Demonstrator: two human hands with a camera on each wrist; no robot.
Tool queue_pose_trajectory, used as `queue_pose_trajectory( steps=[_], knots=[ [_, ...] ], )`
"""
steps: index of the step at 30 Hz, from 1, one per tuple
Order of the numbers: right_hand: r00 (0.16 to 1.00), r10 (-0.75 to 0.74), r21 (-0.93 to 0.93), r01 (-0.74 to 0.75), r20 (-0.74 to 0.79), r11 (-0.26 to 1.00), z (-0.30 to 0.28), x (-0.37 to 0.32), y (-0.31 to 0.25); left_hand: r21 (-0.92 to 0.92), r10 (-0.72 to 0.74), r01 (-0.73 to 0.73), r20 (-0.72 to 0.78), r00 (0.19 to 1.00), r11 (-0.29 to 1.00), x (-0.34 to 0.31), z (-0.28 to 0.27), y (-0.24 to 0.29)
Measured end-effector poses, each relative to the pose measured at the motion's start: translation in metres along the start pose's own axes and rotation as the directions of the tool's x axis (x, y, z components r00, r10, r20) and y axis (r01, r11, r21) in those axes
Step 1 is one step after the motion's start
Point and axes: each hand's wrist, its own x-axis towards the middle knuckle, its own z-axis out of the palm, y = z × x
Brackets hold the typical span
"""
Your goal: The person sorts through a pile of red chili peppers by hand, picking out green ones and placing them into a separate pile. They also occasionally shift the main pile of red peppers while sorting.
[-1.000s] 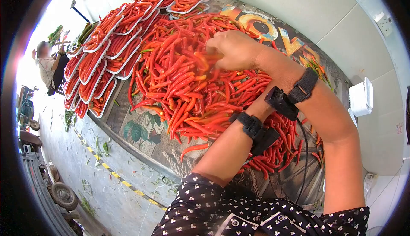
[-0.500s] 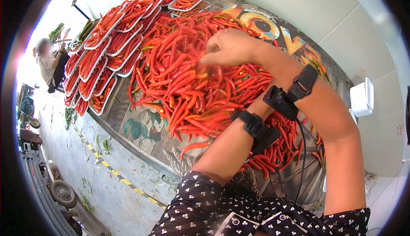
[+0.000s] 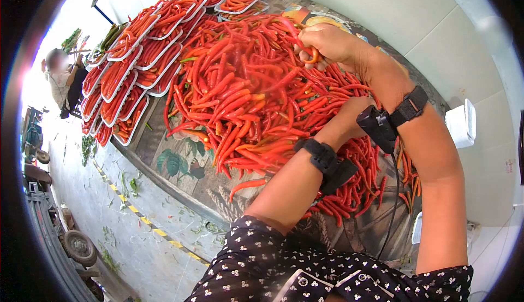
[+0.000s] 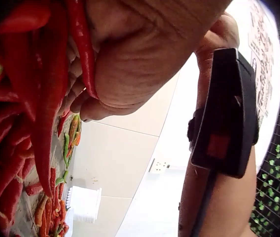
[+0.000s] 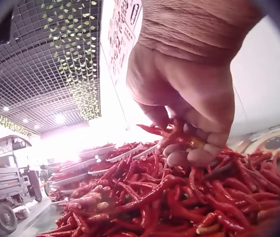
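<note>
Trays [image 3: 125, 78] of chilies flank the chili pile [image 3: 240, 100] on the surface [image 3: 180, 165]. I note the right hand [image 3: 327, 45] has shifted from mid-pile to the far crest, pinching chilies, so picking continues there. The left hand [image 3: 355, 111] lies buried in the pile; I cannot tell its grip.

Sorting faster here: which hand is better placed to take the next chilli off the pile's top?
Likely right: right hand pinches a chilli atop the pile; left hand, lower, grips chillies.

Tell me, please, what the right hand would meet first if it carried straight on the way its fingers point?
Most likely the heap of red chili peppers: the right hand points its fingers down at it, pinching a pepper, seemingly almost touching the heap.
</note>
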Motion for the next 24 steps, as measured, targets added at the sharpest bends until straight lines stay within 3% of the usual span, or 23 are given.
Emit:
queue_pose_trajectory(
  steps=[1, 2, 3, 4, 6, 7, 9, 10, 12, 17, 19, 20, 21, 22, 23, 24],
  knots=[
    [1.000, 0.001, 0.000, -0.001, -0.002, 1.000, -0.004, 0.004, 0.007, -0.001, 0.001, -0.001, 0.001, 1.000, 1.000, 0.000, -0.003, 0.004],
    [0.965, -0.255, -0.274, 0.261, 0.059, 0.926, -0.005, 0.008, 0.009, -0.068, -0.008, 0.009, 0.006, 1.000, 0.998, -0.001, -0.005, 0.007],
    [0.866, -0.464, -0.500, 0.490, 0.186, 0.714, -0.006, 0.012, 0.012, -0.133, -0.018, 0.020, 0.012, 1.000, 0.991, -0.001, -0.007, 0.011],
    [0.866, -0.465, -0.500, 0.490, 0.185, 0.714, -0.005, 0.013, 0.017, -0.133, -0.018, 0.019, 0.014, 1.000, 0.991, -0.002, -0.009, 0.014],
    [0.946, -0.313, -0.467, 0.313, 0.079, 0.827, 0.020, -0.001, -0.005, -0.183, -0.059, 0.055, -0.015, 0.998, 0.982, -0.002, -0.013, 0.022],
    [0.945, -0.316, -0.466, 0.316, 0.080, 0.827, 0.028, -0.001, -0.009, -0.180, -0.059, 0.056, -0.016, 0.998, 0.982, -0.002, -0.014, 0.022],
    [0.896, -0.349, -0.575, 0.444, 0.275, 0.687, 0.043, 0.000, -0.015, -0.309, -0.136, 0.129, -0.001, 0.991, 0.942, -0.005, -0.015, 0.016],
    [0.895, -0.350, -0.573, 0.446, 0.277, 0.687, 0.052, 0.002, -0.017, -0.373, -0.173, 0.165, 0.010, 0.985, 0.913, -0.007, -0.015, 0.013],
    [0.888, -0.306, -0.678, 0.460, 0.344, 0.574, 0.069, 0.005, -0.018, -0.494, -0.244, 0.232, 0.041, 0.969, 0.838, -0.012, -0.013, 0.005],
    [0.908, -0.335, -0.734, 0.405, 0.252, 0.545, 0.082, 0.005, -0.010, -0.740, -0.378, 0.359, 0.153, 0.913, 0.569, -0.021, -0.006, -0.017],
    [0.938, -0.263, -0.794, 0.334, 0.226, 0.508, 0.069, 0.003, -0.008, -0.809, -0.415, 0.395, 0.209, 0.885, 0.435, -0.023, -0.003, -0.024],
    [0.923, -0.319, -0.793, 0.357, 0.216, 0.494, 0.056, 0.005, 0.000, -0.837, -0.430, 0.409, 0.238, 0.871, 0.363, -0.024, -0.002, -0.027],
    [0.954, -0.261, -0.828, 0.264, 0.149, 0.494, 0.045, 0.002, 0.000, -0.861, -0.441, 0.419, 0.269, 0.856, 0.289, -0.023, 0.000, -0.028],
    [0.942, -0.289, -0.806, 0.302, 0.170, 0.509, 0.029, 0.008, 0.013, -0.879, -0.448, 0.427, 0.301, 0.842, 0.211, -0.022, 0.002, -0.029],
    [0.943, -0.287, -0.808, 0.300, 0.170, 0.507, 0.015, 0.007, 0.016, -0.880, -0.445, 0.425, 0.301, 0.843, 0.210, -0.017, 0.005, -0.028],
    [0.951, -0.244, -0.773, 0.298, 0.190, 0.560, 0.003, 0.004, 0.016, -0.529, -0.315, 0.338, 0.136, 0.939, 0.778, -0.008, 0.007, -0.025]
  ],
)
